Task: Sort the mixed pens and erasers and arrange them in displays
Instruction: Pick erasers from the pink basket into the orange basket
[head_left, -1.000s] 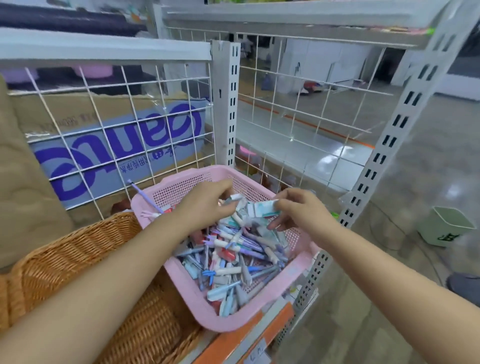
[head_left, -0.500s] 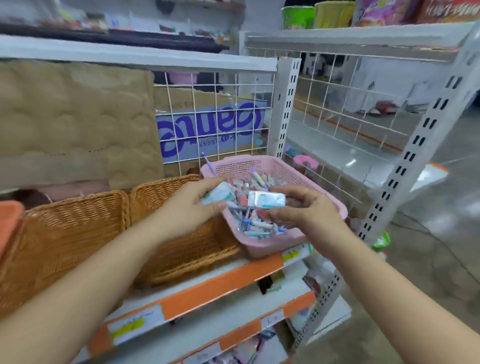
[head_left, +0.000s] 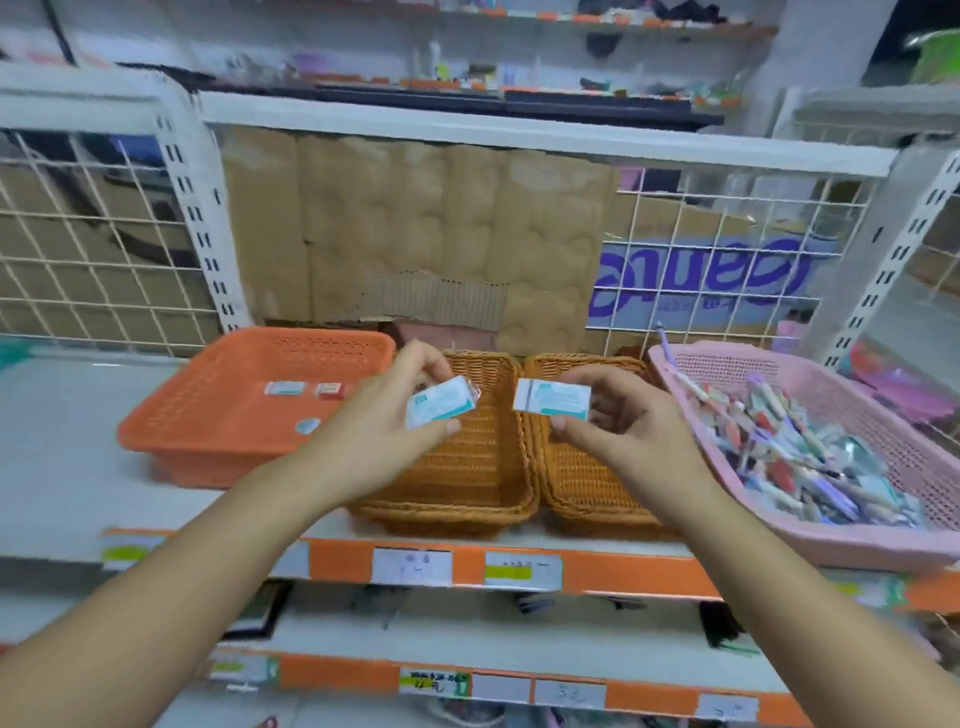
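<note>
Seen from the head camera, both hands are raised in front of a shop shelf (head_left: 57, 447), each pinching a small wrapped eraser.

The left hand (head_left: 384, 441) is partly closed. Its thumb presses the lower edge of a white-and-teal eraser (head_left: 440, 402) and its curled fingers (head_left: 428, 364) close on the upper edge. That eraser is tilted, its right end higher, and sits in the air in front of the left wicker basket (head_left: 467, 478).

The right hand (head_left: 623, 436) is likewise narrowed to a pinch. Its thumb lies under the second eraser (head_left: 552, 399), also white and teal, and the fingers curl behind the eraser's right end. This eraser lies nearly level, above the near-left rim of the right wicker basket (head_left: 582, 488). The two erasers are near each other but not touching.

On the shelf, four containers stand in a row. At the left is an orange basket (head_left: 171, 421) with a few small erasers (head_left: 284, 388) on its floor. The two wicker baskets stand side by side in the middle, touching. At the right is a pink basket (head_left: 810, 543) heaped with mixed pens and erasers (head_left: 795, 447), and one purple pen (head_left: 666, 345) leans over its back-left rim.

Behind the containers are a white wire grid (head_left: 78, 260) and sheets of cardboard (head_left: 415, 228). The view is blurred, so the print on the wrappers cannot be read.
</note>
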